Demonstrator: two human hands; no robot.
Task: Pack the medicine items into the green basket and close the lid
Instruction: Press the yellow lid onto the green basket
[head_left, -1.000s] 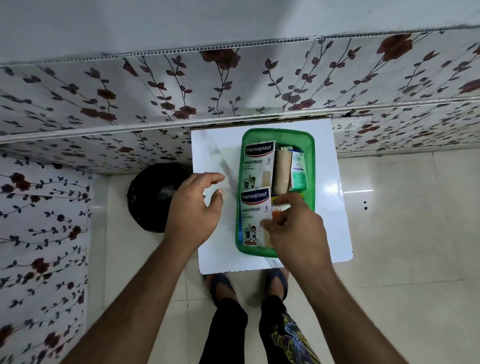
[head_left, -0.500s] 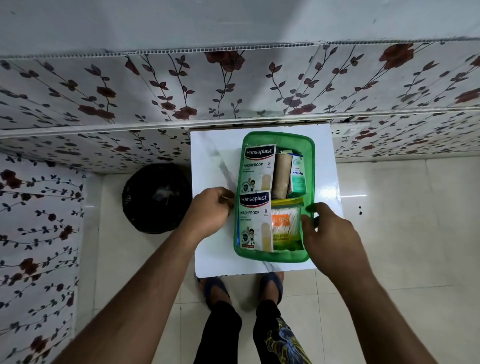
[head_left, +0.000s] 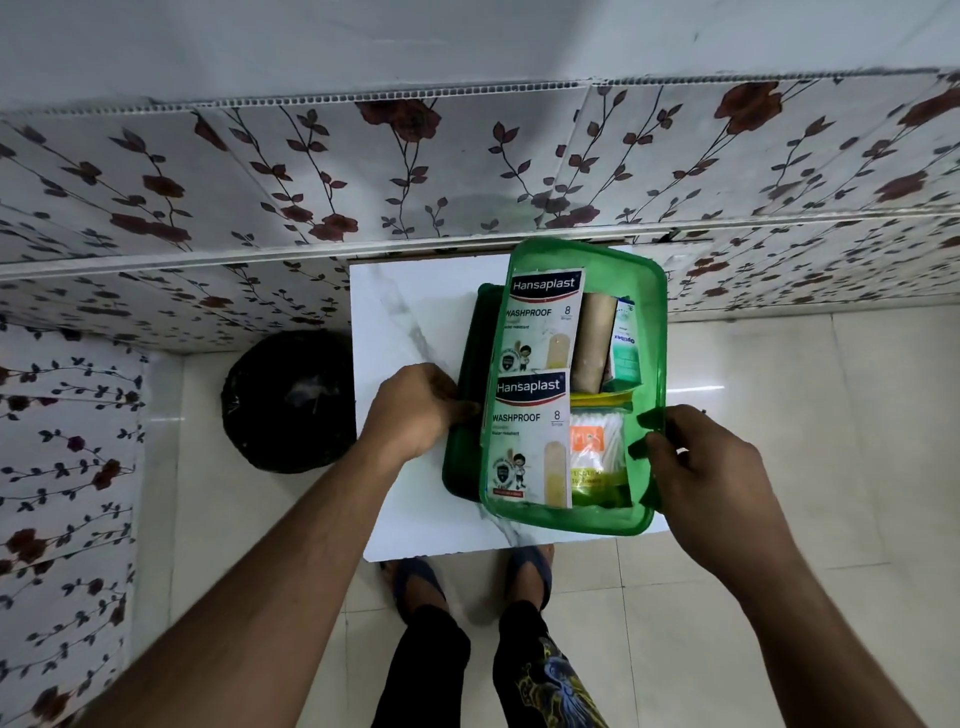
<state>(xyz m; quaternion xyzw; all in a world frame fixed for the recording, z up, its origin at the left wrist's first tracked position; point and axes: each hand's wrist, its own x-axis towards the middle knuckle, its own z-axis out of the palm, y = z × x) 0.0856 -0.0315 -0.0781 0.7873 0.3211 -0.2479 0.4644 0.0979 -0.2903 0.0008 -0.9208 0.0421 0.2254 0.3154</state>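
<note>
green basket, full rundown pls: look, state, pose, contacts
The green basket is translucent green plastic, rectangular with rounded corners, open-topped. It sits tilted, raised above a darker green piece, seemingly the lid, on the white table. The right hand grips its right rim; the left hand holds the darker piece. Inside: two Hansaplast packs, a tan roll, cotton buds.

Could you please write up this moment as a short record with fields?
Surface: white marble-look table
Container: green basket, open, partly over what looks like its dark green lid
Contents: two Hansaplast boxes, tan roll, green-white box, cotton swab pack
Left hand: grips the lid's left edge
Right hand: grips the basket's right rim
Floor: black bin bag left of the table
</note>
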